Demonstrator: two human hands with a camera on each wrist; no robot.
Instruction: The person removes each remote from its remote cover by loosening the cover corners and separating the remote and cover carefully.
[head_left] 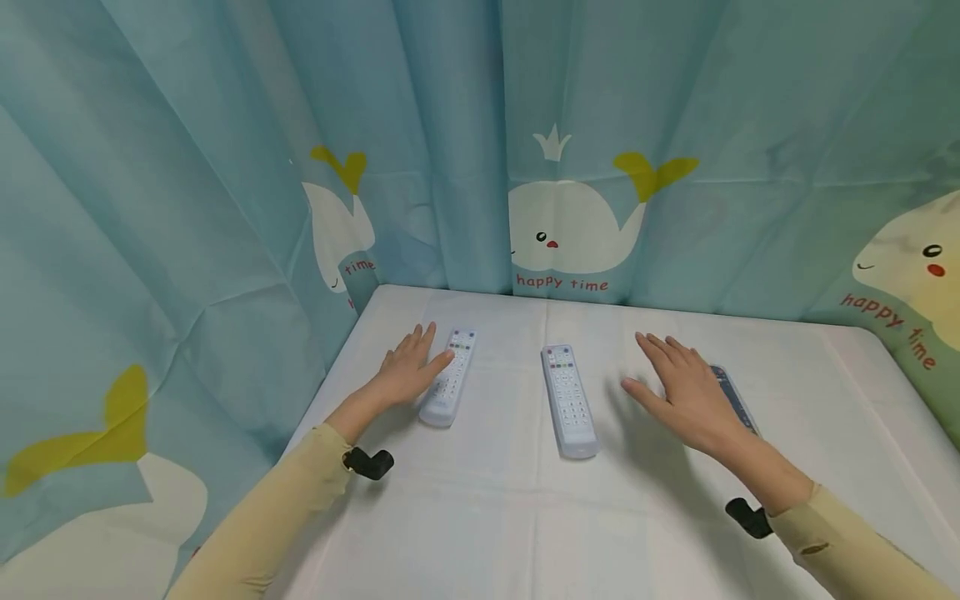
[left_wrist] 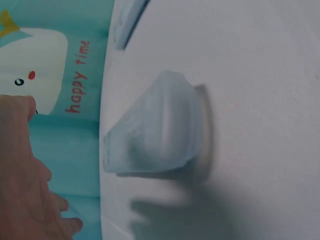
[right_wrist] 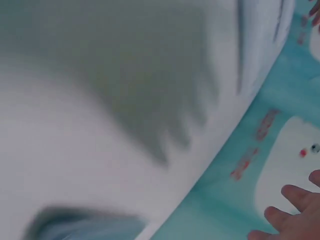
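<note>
over the white cloth-covered table [head_left: 480,517], the left hand [head_left: 403,373] and right hand [head_left: 693,400] hover empty, fingers straight, thumbs apart. the slim white plastic-looking remote [head_left: 446,396] nearest the far left corner seems best pinched across its narrow sides; its long axis runs near-to-far, coloured buttons [head_left: 460,345] toward the far edge.

Pale remotes [head_left: 572,404], dark device [head_left: 733,398], white table [head_left: 480,525], blue curtain [head_left: 465,167] (white whales [head_left: 573,229], yellow tails [head_left: 654,177])

Head view's looking fwd & down at the table [head_left: 480,525], L wrist view's facing a remote [left_wrist: 150,130] sideways, v. close, R wrist view's crossing the table aslant, all 3 sharing the curtain [head_left: 457,100].
</note>
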